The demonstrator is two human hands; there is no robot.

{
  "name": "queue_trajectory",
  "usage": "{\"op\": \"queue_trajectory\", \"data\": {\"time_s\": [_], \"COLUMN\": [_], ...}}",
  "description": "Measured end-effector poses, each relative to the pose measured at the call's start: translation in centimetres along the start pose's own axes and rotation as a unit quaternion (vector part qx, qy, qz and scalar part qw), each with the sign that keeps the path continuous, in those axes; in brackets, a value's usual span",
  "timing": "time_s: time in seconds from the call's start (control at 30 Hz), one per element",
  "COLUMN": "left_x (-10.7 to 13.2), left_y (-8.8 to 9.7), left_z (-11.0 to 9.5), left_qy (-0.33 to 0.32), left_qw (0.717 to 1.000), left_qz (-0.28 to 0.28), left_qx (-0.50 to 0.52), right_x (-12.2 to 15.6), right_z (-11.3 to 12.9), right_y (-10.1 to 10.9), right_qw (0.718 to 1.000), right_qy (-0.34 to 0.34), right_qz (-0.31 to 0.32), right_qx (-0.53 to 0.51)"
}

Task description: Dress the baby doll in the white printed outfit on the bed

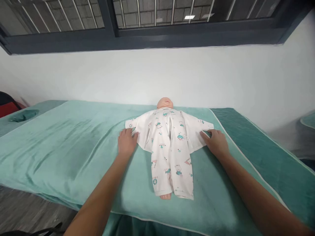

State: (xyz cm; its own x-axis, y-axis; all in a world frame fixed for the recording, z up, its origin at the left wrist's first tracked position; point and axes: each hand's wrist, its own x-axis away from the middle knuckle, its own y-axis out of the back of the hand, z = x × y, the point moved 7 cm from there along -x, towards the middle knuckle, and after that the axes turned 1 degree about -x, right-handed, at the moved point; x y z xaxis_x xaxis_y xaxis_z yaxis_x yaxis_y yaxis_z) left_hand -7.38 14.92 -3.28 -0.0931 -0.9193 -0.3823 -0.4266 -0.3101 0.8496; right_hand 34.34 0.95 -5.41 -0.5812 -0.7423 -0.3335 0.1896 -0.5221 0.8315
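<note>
A baby doll lies on its back on a green blanket, its head towards the wall. White printed baby pants lie along its front, over a white long-sleeved baby top whose sleeves spread out to both sides. One foot shows below a pant leg; the doll's hands are hidden. My left hand rests at the lower edge of the left sleeve, thumb apart from the fingers and touching the cloth. At the right sleeve's lower edge, my right hand has its thumb on the fabric and its fingers near the cuff.
The green blanket covers the bed, with a darker green strip at the right. Behind it stands a white wall below a dark-framed barred window. A red and black item sits at the far left.
</note>
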Motion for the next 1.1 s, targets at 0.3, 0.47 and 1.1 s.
{"op": "queue_trajectory", "data": {"time_s": [0.3,0.47,1.1], "left_x": [-1.4,-1.3,-0.2], "left_y": [-1.2,-1.0,0.3], "left_z": [1.1,1.2,-0.4], "left_qy": [0.053,0.039,0.072], "left_qw": [0.998,0.999,0.912], "left_qz": [0.011,0.013,0.031], "left_qx": [-0.025,-0.009,0.402], "right_x": [-1.4,0.4,-5.6], "right_z": [2.6,13.5,18.3], "right_y": [0.2,5.5,-2.9], "right_qw": [0.896,0.849,0.921], "right_qy": [-0.156,0.043,0.007], "right_qz": [0.050,0.127,0.068], "right_qx": [-0.412,-0.512,-0.382]}}
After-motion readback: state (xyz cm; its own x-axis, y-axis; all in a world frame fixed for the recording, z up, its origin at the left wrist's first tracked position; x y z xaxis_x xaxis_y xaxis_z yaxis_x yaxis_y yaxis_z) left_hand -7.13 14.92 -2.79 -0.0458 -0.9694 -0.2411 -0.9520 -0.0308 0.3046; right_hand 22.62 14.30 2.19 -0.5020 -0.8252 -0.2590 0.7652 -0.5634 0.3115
